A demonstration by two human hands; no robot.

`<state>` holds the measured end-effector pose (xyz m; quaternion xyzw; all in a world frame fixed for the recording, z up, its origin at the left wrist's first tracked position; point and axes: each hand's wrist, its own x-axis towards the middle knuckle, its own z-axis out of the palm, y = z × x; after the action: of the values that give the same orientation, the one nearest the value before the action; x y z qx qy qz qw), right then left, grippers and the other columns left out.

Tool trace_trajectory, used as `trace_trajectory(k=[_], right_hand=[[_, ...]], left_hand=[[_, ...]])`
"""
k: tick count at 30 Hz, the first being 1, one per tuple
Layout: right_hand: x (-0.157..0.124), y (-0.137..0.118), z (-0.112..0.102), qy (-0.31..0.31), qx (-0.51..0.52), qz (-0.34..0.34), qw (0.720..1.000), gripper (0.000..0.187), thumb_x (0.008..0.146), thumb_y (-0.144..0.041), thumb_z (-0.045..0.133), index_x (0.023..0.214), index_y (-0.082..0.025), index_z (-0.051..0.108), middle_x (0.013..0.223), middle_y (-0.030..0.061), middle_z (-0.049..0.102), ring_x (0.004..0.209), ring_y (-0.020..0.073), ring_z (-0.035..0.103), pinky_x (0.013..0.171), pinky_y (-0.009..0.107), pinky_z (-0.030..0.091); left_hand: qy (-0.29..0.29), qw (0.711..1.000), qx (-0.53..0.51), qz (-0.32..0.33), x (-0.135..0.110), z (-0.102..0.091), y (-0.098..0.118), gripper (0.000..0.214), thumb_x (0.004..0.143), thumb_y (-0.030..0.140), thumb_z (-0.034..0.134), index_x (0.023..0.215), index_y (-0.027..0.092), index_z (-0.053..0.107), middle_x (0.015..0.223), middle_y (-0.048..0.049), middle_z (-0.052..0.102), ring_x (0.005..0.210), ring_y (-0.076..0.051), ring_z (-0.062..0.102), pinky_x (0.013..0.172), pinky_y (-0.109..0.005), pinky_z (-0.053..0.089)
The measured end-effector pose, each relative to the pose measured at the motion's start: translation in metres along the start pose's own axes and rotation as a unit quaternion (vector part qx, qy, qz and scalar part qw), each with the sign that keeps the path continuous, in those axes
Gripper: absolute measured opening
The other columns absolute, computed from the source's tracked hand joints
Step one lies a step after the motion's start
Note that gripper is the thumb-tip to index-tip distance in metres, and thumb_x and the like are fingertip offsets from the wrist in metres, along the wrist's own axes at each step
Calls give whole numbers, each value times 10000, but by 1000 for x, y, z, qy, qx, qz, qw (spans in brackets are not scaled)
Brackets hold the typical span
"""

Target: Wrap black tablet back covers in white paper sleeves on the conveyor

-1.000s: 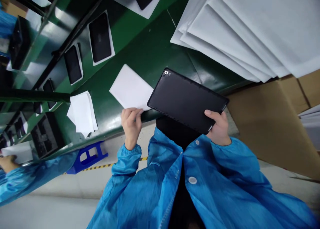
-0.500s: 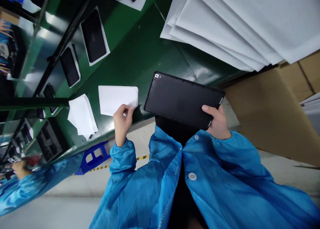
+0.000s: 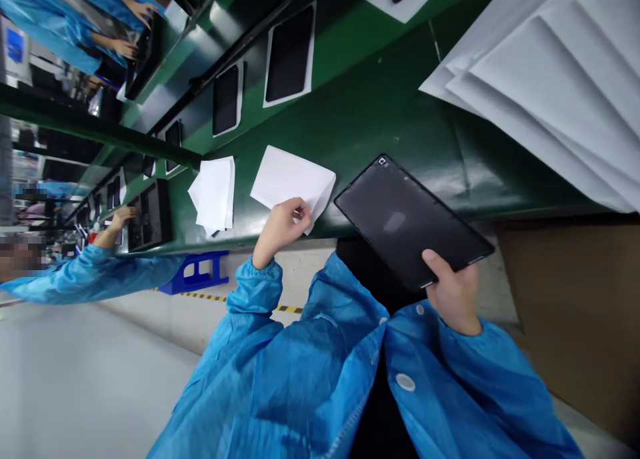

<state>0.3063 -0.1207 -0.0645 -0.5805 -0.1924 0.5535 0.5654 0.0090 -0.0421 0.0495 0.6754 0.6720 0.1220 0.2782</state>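
My right hand (image 3: 453,289) grips a black tablet (image 3: 400,212) by its lower right end, thumb on top. The tablet's back faces up, with a camera square in its far left corner. It is held tilted over the front edge of the green bench, close to a white sheet (image 3: 285,172). My left hand (image 3: 285,229) is closed in a pinch at the sheet's near right corner, where the edge is bent up and seems to have more than one layer. The sheet otherwise lies on the bench. The right hand's fingers under the tablet are hidden.
A loose pile of white sheets (image 3: 217,192) lies left on the bench (image 3: 395,119). Several dark tablets (image 3: 290,55) on white sheets line the far side. Large white sheets (image 3: 550,79) stand at right above a cardboard box (image 3: 575,312). Co-workers' hands (image 3: 120,225) show at left.
My view has swung left. The tablet has turned, its right end now nearer my body. The white sheet has rotated, and its right edge is bent up by my left hand.
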Motion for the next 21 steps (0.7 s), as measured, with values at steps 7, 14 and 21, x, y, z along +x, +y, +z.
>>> trace_trajectory(k=[7, 14, 21], right_hand=[[-14, -1, 21, -34, -98, -53, 993, 514, 768, -516, 901, 1138, -173, 800, 1133, 127, 830, 1198, 346, 764, 1074, 520, 628], [-24, -8, 26, -152, -130, -47, 979, 493, 853, -567, 827, 1174, -193, 816, 1134, 134, 832, 1136, 340, 784, 1078, 527, 634], [-21, -13, 29, -181, -126, 92, 971, 557, 804, -684, 836, 1015, -171, 789, 742, 91, 773, 417, 185, 582, 357, 342, 513]], left_hand=[[56, 996, -64, 18, -1, 18, 2, 102, 876, 218, 610, 777, 197, 601, 752, 1, 683, 701, -142, 648, 692, -253, 550], [124, 991, -6, 44, 1, 33, 11, 120, 894, 204, 616, 778, 205, 585, 685, 23, 599, 625, -122, 562, 622, -243, 450], [18, 989, 21, 146, -9, 44, 39, 86, 897, 157, 597, 829, 197, 630, 736, 17, 641, 612, -102, 552, 619, -223, 430]])
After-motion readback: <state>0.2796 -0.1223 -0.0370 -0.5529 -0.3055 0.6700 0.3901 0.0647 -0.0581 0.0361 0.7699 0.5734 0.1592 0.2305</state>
